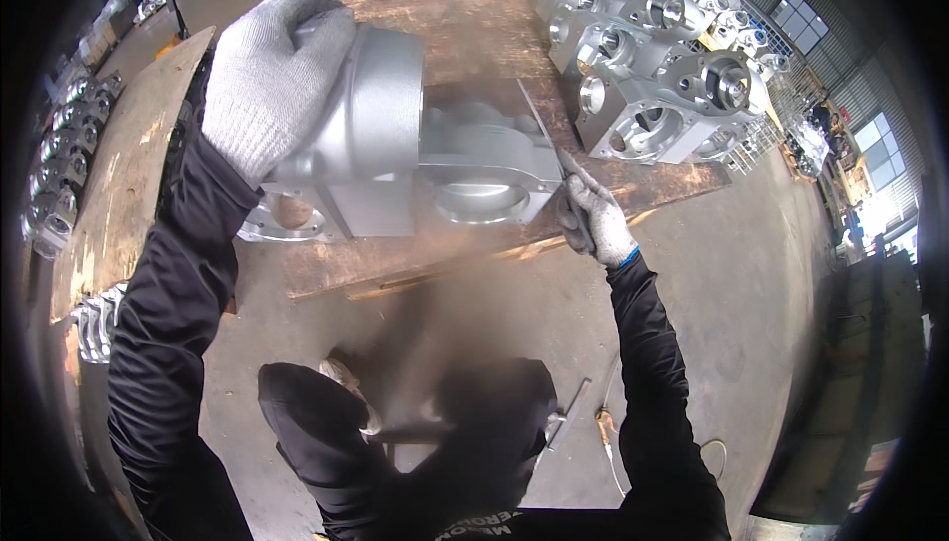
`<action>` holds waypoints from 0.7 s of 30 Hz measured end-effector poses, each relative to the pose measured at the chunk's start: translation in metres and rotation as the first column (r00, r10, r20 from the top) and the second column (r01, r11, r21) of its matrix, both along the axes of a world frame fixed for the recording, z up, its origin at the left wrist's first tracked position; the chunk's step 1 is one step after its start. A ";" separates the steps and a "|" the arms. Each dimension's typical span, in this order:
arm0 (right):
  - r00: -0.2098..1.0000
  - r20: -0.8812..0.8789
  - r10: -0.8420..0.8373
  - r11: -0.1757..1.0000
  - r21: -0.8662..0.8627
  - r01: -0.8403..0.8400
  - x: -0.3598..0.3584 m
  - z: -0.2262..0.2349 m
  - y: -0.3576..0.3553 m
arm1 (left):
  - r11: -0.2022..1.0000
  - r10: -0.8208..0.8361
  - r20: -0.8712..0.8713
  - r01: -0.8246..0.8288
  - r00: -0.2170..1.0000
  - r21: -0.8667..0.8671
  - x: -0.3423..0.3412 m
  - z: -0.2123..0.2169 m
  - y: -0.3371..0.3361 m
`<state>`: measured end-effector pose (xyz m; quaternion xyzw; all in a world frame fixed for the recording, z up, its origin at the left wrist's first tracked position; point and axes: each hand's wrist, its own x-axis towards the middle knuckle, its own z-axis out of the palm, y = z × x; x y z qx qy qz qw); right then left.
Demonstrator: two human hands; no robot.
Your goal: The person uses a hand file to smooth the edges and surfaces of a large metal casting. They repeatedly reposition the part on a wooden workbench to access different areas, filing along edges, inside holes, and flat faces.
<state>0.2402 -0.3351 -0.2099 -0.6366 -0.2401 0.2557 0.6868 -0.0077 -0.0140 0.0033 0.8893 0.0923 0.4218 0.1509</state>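
Grey casting (415, 160) under left hand (267, 71) clasped on top, right hand (593, 220) pinching file (554, 145).

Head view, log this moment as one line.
left hand gripping top of metal casting | right hand holding thin tool at casting edge | casting on wooden board

Gloved left hand (269, 81) steadies casting (395, 145); right hand (596, 221) apparently files it.

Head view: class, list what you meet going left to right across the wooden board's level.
Row of metal parts on the floor → left hand → large grey casting → right hand → stacked machined housings.
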 end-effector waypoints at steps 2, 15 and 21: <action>0.907 0.417 0.061 0.994 -0.108 -0.017 0.002 0.001 0.000 | 0.977 -0.014 -0.054 0.003 0.998 -0.211 0.001 0.000 0.000; 0.888 0.460 0.026 0.999 -0.031 -0.013 0.021 -0.024 0.023 | 0.978 -0.068 -0.043 0.058 0.997 -0.200 0.001 0.003 0.000; 0.967 0.254 0.013 1.000 0.014 -0.017 0.020 -0.011 0.027 | 0.995 -0.030 -0.013 0.028 0.999 -0.099 -0.007 0.008 -0.015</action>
